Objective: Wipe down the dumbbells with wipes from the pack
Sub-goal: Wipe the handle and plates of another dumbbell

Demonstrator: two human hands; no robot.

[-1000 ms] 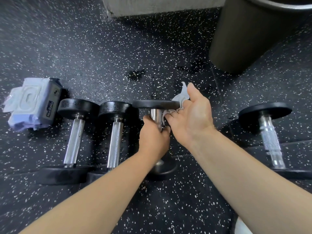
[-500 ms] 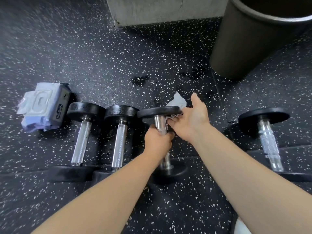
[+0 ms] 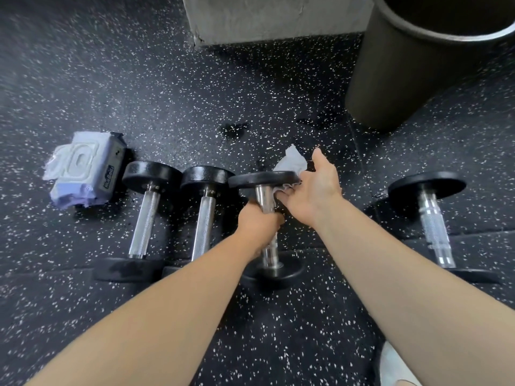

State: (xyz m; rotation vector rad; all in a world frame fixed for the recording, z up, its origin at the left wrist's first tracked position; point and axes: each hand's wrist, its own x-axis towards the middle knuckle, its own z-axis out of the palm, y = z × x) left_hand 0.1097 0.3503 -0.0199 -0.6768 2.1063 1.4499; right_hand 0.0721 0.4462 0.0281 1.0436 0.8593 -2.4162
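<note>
Third dumbbell (image 3: 264,188), tilted up off the floor: your left hand (image 3: 260,222) is clamping its handle; your right hand (image 3: 312,188) is pinching the wipe (image 3: 291,162) under its head. Keep rotating, pressing firmly.

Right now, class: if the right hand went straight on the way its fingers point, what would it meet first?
Likely the raised dumbbell's upper head: the right hand already presses the wipe against it.
</note>
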